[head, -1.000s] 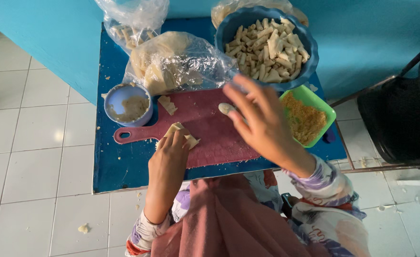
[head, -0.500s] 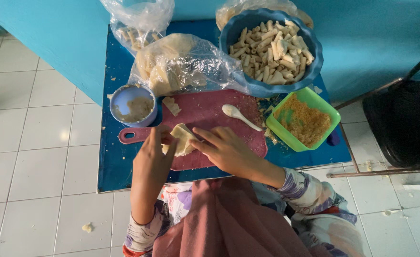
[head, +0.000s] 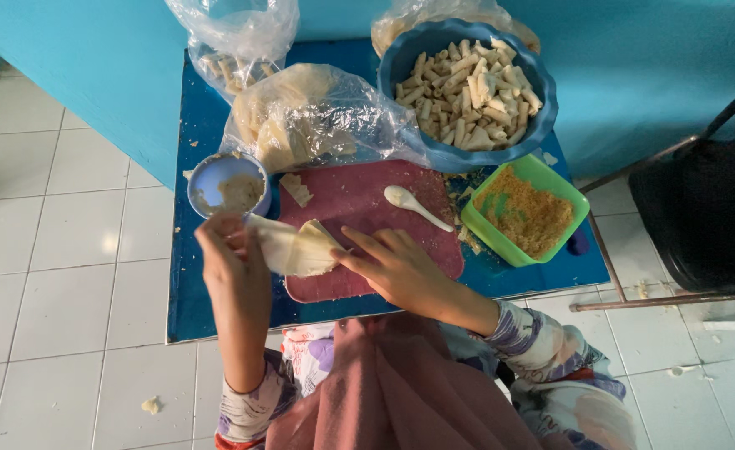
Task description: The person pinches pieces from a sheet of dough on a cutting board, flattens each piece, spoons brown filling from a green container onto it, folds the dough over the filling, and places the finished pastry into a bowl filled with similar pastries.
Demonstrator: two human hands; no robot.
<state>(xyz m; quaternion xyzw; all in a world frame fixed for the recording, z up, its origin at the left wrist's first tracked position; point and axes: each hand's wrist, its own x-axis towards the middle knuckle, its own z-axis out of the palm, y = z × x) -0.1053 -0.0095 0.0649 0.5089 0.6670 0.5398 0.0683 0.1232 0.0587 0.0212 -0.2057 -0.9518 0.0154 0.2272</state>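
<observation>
Hands meet over a dark red cutting board on a small blue table. The left hand is curled shut, pinching one edge of a pale folded pastry wrapper; the right hand lies half open, its fingertips touching the wrapper's other side. Just beyond the right hand rests a white spoon, with a green tub of orange crumbs farther to its right. A small blue bowl of paste sits just past the left hand. Beyond both stand a clear plastic bag and a large blue bowl of rolled pieces. White floor tiles and a turquoise wall surround the table.
</observation>
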